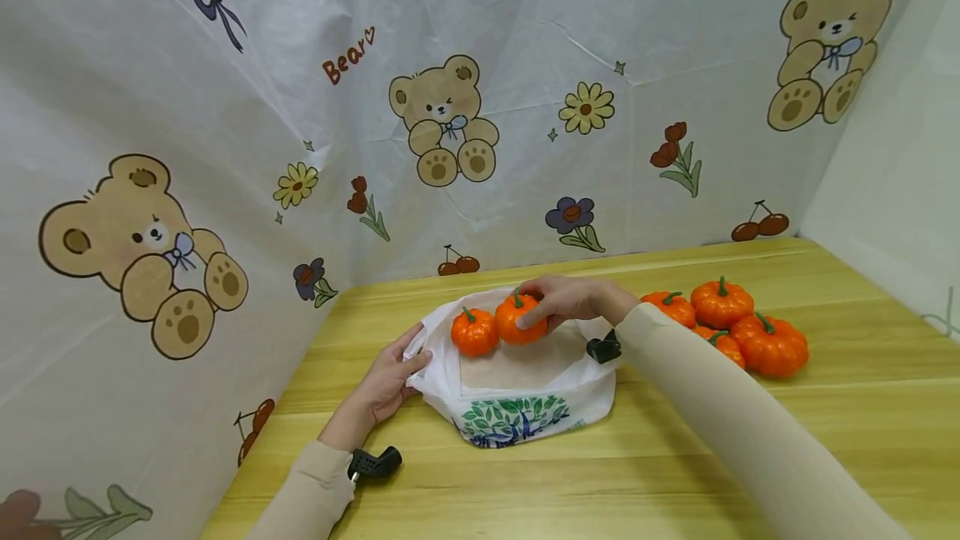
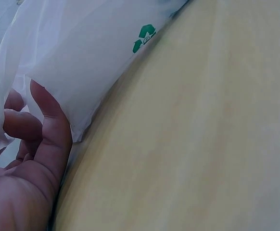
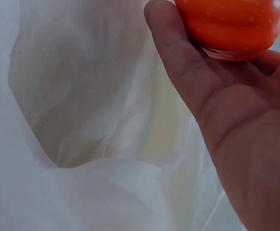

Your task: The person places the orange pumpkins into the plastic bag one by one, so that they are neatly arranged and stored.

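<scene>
A white plastic bag with a green leafy tree print lies with its mouth spread wide. My left hand grips the bag's left rim; in the left wrist view the fingers curl at the thin plastic. Over the opening, my right hand holds a small orange toy pumpkin with a green stem. The right wrist view shows that pumpkin between the thumb and fingers, above the bag's inside. Another small pumpkin sits inside the bag, left of the held one.
Several more orange pumpkins sit grouped on the wooden table, right of the bag and partly behind my right sleeve. A bear-patterned cloth hangs behind and to the left. A white wall stands at right.
</scene>
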The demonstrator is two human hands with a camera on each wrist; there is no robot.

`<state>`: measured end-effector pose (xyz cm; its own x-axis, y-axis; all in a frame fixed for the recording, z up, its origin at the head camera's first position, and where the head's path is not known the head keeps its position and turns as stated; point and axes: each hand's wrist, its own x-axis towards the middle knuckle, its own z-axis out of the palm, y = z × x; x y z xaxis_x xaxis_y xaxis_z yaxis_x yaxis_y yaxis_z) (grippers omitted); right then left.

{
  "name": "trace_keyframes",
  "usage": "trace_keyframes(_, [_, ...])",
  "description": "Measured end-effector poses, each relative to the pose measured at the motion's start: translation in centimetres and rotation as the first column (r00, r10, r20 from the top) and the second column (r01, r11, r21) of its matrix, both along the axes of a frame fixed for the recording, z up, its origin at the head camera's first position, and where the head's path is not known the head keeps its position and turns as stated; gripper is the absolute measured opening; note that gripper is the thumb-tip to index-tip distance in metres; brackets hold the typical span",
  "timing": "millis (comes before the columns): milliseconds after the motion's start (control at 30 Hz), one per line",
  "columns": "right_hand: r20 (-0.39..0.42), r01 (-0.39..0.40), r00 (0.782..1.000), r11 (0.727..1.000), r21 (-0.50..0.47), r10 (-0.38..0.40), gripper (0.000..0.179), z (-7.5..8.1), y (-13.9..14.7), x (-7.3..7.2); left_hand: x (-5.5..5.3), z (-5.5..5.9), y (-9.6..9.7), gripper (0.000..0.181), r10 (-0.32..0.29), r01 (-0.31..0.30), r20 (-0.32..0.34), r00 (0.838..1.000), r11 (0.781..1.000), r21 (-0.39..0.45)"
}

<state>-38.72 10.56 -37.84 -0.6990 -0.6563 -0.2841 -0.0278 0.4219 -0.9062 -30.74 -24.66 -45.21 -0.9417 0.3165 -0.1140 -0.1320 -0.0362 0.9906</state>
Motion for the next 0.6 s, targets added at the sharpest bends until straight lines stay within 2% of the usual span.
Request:
trace_keyframes(333, [0.009,0.043,0.999,0.999,0.016,-0.044,0.062,-1.0,-0.3,-0.3,0.0,-0.1,0.0,0.073,0.008,-0.008,0.005,1.0,1.0,-0.017])
trace_keyframes(600, [0.001,0.086,0.996,0.993,0.079,-0.086,0.077,-1.4,-0.2,-0.4,0.0,0.0,0.1,0.071,0.02,-0.02,0.006,1.0,1.0,-0.02])
